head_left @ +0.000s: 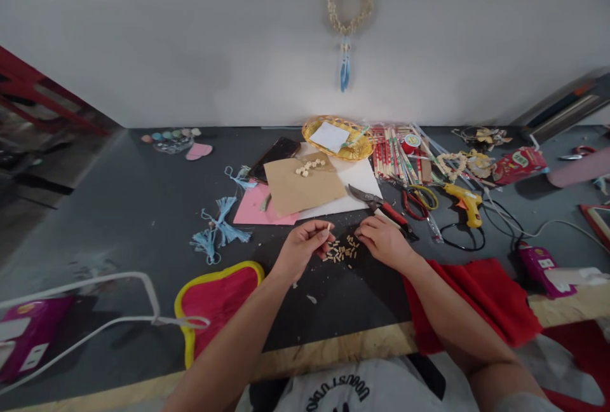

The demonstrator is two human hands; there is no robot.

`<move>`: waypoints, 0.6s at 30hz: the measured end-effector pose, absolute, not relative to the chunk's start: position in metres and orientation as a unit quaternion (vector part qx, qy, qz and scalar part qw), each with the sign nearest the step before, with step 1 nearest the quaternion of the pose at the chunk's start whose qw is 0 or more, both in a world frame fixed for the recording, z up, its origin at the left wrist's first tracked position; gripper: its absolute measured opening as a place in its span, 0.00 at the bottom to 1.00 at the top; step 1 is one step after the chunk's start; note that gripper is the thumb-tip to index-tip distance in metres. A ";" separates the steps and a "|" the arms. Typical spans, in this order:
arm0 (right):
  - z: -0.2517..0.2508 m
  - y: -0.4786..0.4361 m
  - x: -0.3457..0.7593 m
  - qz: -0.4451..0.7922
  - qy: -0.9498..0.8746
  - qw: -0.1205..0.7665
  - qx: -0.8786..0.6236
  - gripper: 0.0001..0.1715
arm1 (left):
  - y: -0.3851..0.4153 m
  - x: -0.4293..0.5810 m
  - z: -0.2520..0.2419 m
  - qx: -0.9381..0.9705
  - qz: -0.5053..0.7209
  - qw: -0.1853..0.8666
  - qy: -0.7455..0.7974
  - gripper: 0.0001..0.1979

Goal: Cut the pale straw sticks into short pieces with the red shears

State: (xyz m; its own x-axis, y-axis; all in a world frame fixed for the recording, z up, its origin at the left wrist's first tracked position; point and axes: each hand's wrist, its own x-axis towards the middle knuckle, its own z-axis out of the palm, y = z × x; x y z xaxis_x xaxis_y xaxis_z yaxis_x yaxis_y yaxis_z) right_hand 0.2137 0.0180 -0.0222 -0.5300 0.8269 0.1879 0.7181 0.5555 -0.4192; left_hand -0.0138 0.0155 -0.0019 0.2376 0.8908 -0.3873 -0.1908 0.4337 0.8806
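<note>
Head view: pile of short pale pieces (pixel 342 251) sat between both hands. Left hand (pixel 305 245), just left of the pile: thumb and forefinger closed on a single piece (pixel 328 226). Right hand (pixel 385 243), just right of it: fingertips curled nearly together, couldn't tell if they held anything. Light pinch, one at a time, looked safest; bits that small could slip. Dark tabletop (pixel 343 310) under the pile, brown card (pixel 305 192) beyond it, pale wall (pixel 214 37) behind.
</note>
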 end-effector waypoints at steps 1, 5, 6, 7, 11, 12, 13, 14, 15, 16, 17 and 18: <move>-0.021 0.017 0.213 0.157 -0.859 0.194 -0.447 0.08 | 0.015 -0.013 -0.002 0.365 0.385 0.700 0.479 0.18; -0.012 0.012 0.203 0.281 -0.782 0.320 -0.455 0.05 | 0.011 -0.008 -0.002 0.365 0.362 0.716 0.473 0.19; -0.010 0.010 0.199 0.327 -0.746 0.354 -0.460 0.04 | 0.010 -0.006 -0.002 0.367 0.353 0.720 0.471 0.19; -0.008 0.007 0.195 0.372 -0.710 0.380 -0.463 0.03 | 0.009 -0.005 -0.002 0.370 0.343 0.726 0.468 0.19; -0.008 0.000 0.181 0.486 -0.624 0.406 -0.458 0.07 | 0.005 -0.001 -0.002 0.386 0.314 0.747 0.440 0.18; -0.009 -0.001 0.179 0.496 -0.617 0.404 -0.458 0.07 | 0.005 -0.001 -0.002 0.390 0.311 0.750 0.434 0.17; -0.010 -0.002 0.178 0.499 -0.615 0.403 -0.460 0.08 | 0.004 -0.001 -0.002 0.394 0.309 0.752 0.429 0.16; -0.011 -0.002 0.177 0.496 -0.616 0.402 -0.461 0.08 | 0.004 -0.001 -0.002 0.397 0.307 0.753 0.426 0.16; -0.011 -0.003 0.176 0.491 -0.618 0.402 -0.463 0.08 | 0.004 -0.002 -0.002 0.399 0.307 0.753 0.424 0.15; -0.012 -0.003 0.176 0.487 -0.621 0.403 -0.464 0.08 | 0.004 -0.002 -0.002 0.400 0.306 0.753 0.422 0.15; -0.012 -0.004 0.176 0.486 -0.621 0.403 -0.464 0.08 | 0.004 -0.002 -0.002 0.401 0.306 0.754 0.421 0.15; -0.012 -0.004 0.176 0.488 -0.621 0.403 -0.463 0.08 | 0.004 -0.003 -0.002 0.403 0.305 0.753 0.420 0.15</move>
State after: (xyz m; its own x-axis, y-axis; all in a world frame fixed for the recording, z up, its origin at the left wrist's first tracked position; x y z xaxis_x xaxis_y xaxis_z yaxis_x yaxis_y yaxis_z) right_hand 0.1757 -0.0040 -0.0123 -0.2460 0.9680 0.0490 0.1808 0.0955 -0.9789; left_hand -0.0027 0.0038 -0.0015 0.4609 0.7989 -0.3864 -0.1214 0.4881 0.8643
